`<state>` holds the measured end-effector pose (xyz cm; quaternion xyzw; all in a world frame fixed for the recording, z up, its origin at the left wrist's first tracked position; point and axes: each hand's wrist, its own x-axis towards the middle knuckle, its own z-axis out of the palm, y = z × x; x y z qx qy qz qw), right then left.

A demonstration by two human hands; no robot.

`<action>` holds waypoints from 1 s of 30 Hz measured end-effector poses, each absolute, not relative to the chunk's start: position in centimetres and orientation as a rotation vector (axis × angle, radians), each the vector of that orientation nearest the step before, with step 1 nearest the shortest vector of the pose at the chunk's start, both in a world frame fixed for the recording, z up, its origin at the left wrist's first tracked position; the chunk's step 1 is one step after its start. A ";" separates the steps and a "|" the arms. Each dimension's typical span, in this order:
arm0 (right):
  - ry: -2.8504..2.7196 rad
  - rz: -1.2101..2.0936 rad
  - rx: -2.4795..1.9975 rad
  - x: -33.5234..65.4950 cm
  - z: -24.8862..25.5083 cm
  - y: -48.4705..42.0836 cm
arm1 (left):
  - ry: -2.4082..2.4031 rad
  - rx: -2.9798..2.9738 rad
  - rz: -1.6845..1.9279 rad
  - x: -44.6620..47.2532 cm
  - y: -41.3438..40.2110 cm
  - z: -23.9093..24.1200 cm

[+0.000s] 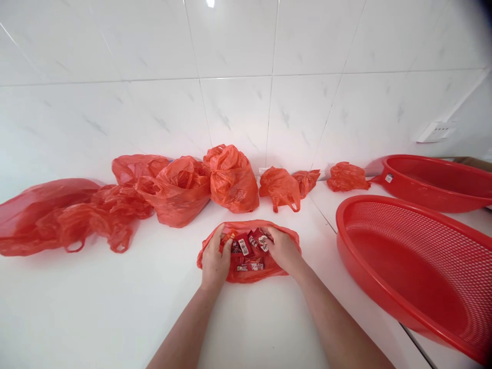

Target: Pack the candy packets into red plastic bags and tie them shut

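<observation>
A red plastic bag [249, 278] lies spread open in front of me on the white table. Inside it are several small red packets with printed labels, among them one with a white label [243, 247] and a flatter one [250, 267] nearer to me. My left hand [215, 261] reaches into the bag's left side, thumb and forefinger apart, close to the packets. From the right side comes my right hand [283, 251], its thumb and forefinger at the edges of a dark red packet [262, 241]. Its other fingers are hidden.
Along the tiled wall stand several red plastic bags, including a knotted full one [233, 179], an open one [179, 192] and a crumpled one [348, 177]. At the right are a large red perforated basket [369, 271] and a second red basket [423, 192] behind it.
</observation>
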<state>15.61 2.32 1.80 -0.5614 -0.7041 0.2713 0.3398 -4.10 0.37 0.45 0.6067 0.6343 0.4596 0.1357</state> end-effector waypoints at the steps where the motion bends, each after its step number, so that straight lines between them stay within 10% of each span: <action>1: -1.848 0.663 -1.439 15.4 1.7 2.3 | 1.835 1.757 1.332 -4.1 0.4 0.5; 30: -1.830 0.456 -1.413 12.6 1.8 2.2 | 1.737 1.919 1.368 -4.5 0.7 -0.1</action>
